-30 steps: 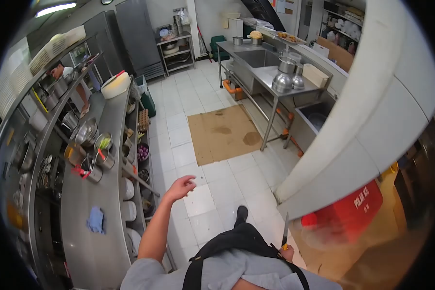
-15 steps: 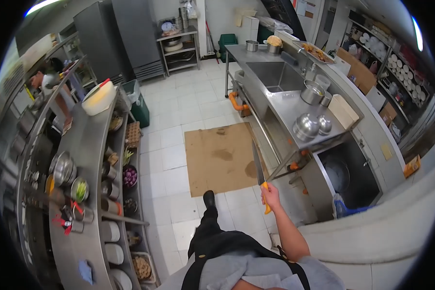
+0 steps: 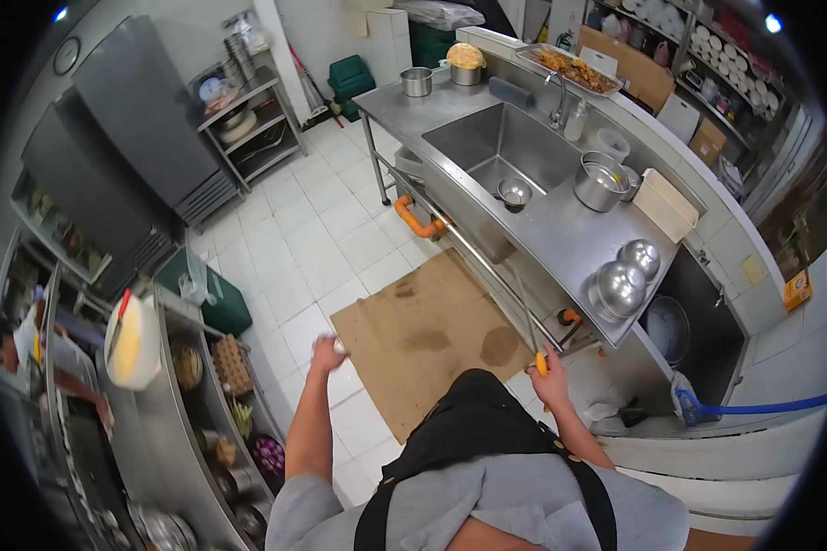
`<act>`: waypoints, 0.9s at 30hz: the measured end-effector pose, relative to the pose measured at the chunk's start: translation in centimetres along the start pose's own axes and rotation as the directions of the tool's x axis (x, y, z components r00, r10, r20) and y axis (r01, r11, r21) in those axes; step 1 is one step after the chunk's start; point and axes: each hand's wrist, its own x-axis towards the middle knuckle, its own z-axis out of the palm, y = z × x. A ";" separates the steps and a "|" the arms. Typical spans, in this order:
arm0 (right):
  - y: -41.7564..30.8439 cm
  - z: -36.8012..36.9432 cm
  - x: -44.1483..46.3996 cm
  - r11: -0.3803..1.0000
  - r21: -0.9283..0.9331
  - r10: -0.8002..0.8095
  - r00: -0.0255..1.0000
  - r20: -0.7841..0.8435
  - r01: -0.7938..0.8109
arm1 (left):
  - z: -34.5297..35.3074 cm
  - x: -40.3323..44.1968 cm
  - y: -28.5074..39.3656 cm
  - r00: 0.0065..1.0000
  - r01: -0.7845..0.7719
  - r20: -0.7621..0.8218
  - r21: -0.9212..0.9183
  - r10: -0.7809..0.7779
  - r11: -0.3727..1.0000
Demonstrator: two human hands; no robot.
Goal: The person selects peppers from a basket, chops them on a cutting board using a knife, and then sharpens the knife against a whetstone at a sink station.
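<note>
My right hand [image 3: 553, 376] is wrapped round the yellow handle of a long kitchen knife [image 3: 526, 312]. Its blade points forward and up, past the front edge of the steel sink table [image 3: 560, 225]. Out to the left, my left hand [image 3: 326, 354] hangs over the floor with curled fingers. Something small and pale shows at its fingertips, too blurred to name. Below and between both hands lies a stained cardboard sheet [image 3: 423, 321].
A metal bowl [image 3: 515, 192] sits in the sink basin [image 3: 459, 151]. Upturned bowls [image 3: 617, 289] and a pot [image 3: 601, 184] stand to its right. On the left are a steel counter [image 3: 156, 427], a thick white block [image 3: 134, 344] with a red-handled knife, a green bin [image 3: 220, 303] and another person's arm [image 3: 83, 390].
I have moved forward, nearer the sink table, and the view has turned. My left hand has come into view. My right hand still holds the knife.
</note>
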 end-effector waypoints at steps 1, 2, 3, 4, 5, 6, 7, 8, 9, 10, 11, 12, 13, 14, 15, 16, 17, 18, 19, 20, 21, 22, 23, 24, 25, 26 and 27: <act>0.2 1.2 1.6 1.000 0.012 0.014 1.000 -0.007 -0.014 | -4.5 4.2 3.9 0.996 -0.090 -0.024 -0.082 0.089 0.992; 0.6 2.4 3.2 0.999 0.054 -0.001 0.997 -0.076 0.005 | -7.5 7.9 7.3 0.968 -0.239 -0.113 -0.140 0.225 0.961; 0.9 3.6 5.0 0.995 0.094 -0.012 0.988 -0.153 0.027 | -9.9 11.3 10.8 0.935 -0.348 -0.164 -0.253 0.314 0.903; -1.0 3.9 6.8 0.993 0.095 -0.047 0.975 -0.219 0.069 | -11.5 14.2 14.2 0.892 -0.451 -0.221 -0.356 0.395 0.819; -2.1 4.7 9.8 0.992 0.111 -0.029 0.971 -0.239 0.057 | -12.2 16.6 17.2 0.887 -0.460 -0.195 -0.460 0.419 0.760; -3.2 5.6 12.8 0.994 0.100 -0.019 0.953 -0.303 0.052 | -12.6 19.1 19.9 0.881 -0.455 -0.167 -0.555 0.443 0.696; -4.2 6.3 15.8 0.995 0.089 -0.009 0.931 -0.364 0.045 | -11.8 21.4 21.6 0.873 -0.452 -0.121 -0.566 0.473 0.689; -4.2 7.8 20.1 0.974 0.154 -0.071 0.873 -0.482 0.165 | -10.2 23.2 22.7 0.868 -0.440 -0.072 -0.570 0.491 0.693; -8.0 6.8 22.9 0.935 0.355 0.162 0.912 -0.376 -0.020 | -8.6 24.5 23.3 0.882 -0.352 0.046 -0.596 0.468 0.722; -12.6 5.4 26.4 0.825 0.527 0.368 0.903 -0.224 -0.205 | -6.6 26.0 22.9 0.856 -0.383 0.147 -0.464 0.496 0.799; -14.0 5.5 30.9 0.842 0.509 0.340 0.909 -0.242 -0.180 | -5.4 27.5 22.1 0.794 -0.365 0.322 -0.425 0.515 0.828; -13.8 5.5 35.6 0.860 0.484 0.319 0.911 -0.264 -0.161 | -5.3 28.5 21.5 0.715 -0.366 0.448 -0.414 0.537 0.834; -10.7 7.2 42.2 0.953 0.303 0.162 0.873 -0.461 -0.017 | -6.8 28.3 21.8 0.697 -0.169 0.583 -0.432 0.417 0.886; -10.5 7.2 47.3 0.936 0.352 0.167 0.855 -0.490 0.020 | -7.3 29.2 20.6 0.689 -0.138 0.596 -0.450 0.412 0.882; -16.4 3.9 48.8 0.843 0.507 0.365 0.882 -0.299 -0.177 | -8.1 29.9 19.5 0.744 -0.098 0.531 -0.513 0.404 0.853; -16.0 3.9 53.5 0.934 0.343 0.274 0.825 -0.494 -0.105 | -9.4 30.6 18.7 0.799 -0.063 0.460 -0.576 0.386 0.815; -15.3 4.1 58.2 0.987 0.151 0.142 0.743 -0.654 -0.055 | -11.3 31.7 18.4 0.791 -0.070 0.465 -0.576 0.397 0.815; -15.6 3.2 62.2 0.975 0.202 0.200 0.748 -0.633 -0.090 | -13.6 32.9 18.1 0.789 0.055 0.522 -0.584 0.323 0.810; -16.1 2.5 65.4 0.959 0.253 0.259 0.750 -0.609 -0.127 | -15.4 34.6 18.1 0.774 0.180 0.581 -0.581 0.250 0.794; -16.7 2.2 67.5 0.958 0.252 0.266 0.738 -0.620 -0.133 | -16.5 36.6 18.3 0.767 0.170 0.586 -0.580 0.263 0.796; -17.2 2.0 69.4 0.976 0.106 0.216 0.796 -0.565 -0.190 | -17.4 38.8 18.6 0.760 0.175 0.579 -0.621 0.296 0.764; -17.7 2.1 71.2 0.971 -0.045 0.181 0.849 -0.496 -0.234 | -18.1 41.0 19.0 0.753 0.182 0.571 -0.658 0.327 0.731; -18.0 3.1 72.3 0.968 -0.038 0.195 0.838 -0.510 -0.248 | -19.4 43.6 19.9 0.742 0.171 0.578 -0.652 0.339 0.738; -17.9 5.0 72.4 0.968 -0.110 0.144 0.862 -0.487 -0.224 | -20.7 46.5 20.8 0.740 0.101 0.551 -0.659 0.386 0.746; -18.3 6.2 72.4 0.962 -0.190 0.088 0.881 -0.466 -0.197 | -21.4 49.8 22.1 0.731 0.028 0.518 -0.673 0.444 0.740; -18.7 7.4 71.8 0.969 -0.097 0.128 0.801 -0.585 -0.226 | -21.5 53.6 22.8 0.723 -0.023 0.482 -0.698 0.494 0.715; -19.2 8.5 71.2 0.972 -0.003 0.169 0.705 -0.689 -0.235 | -23.0 56.8 24.7 0.730 -0.045 0.483 -0.672 0.483 0.739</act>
